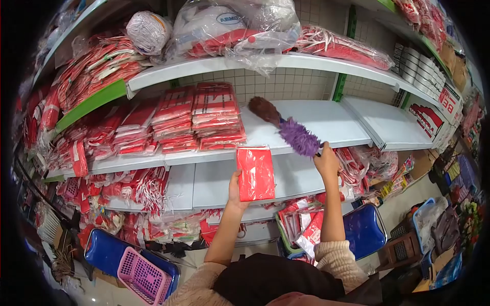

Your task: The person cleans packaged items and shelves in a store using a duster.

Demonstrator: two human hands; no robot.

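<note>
My left hand (236, 191) is closed on the left edge of a red packet in clear plastic (256, 174), held upright before the middle shelf. My right hand (326, 160) grips the black handle of a fluffy duster (298, 135), purple near the grip and brown toward the tip. The duster slants up and left over the bare part of the white middle shelf (326, 120). Left of its brown tip stand stacks of red plastic-wrapped packets (217, 117). A lower white shelf (219, 178) lies behind the packet in my left hand.
Above runs a shelf (204, 65) with bagged goods and a ball of white string (148, 33). Below are blue stools (365, 232), a pink basket (144, 275) and a green basket of packets (289, 239). A white carton (439, 115) stands at right.
</note>
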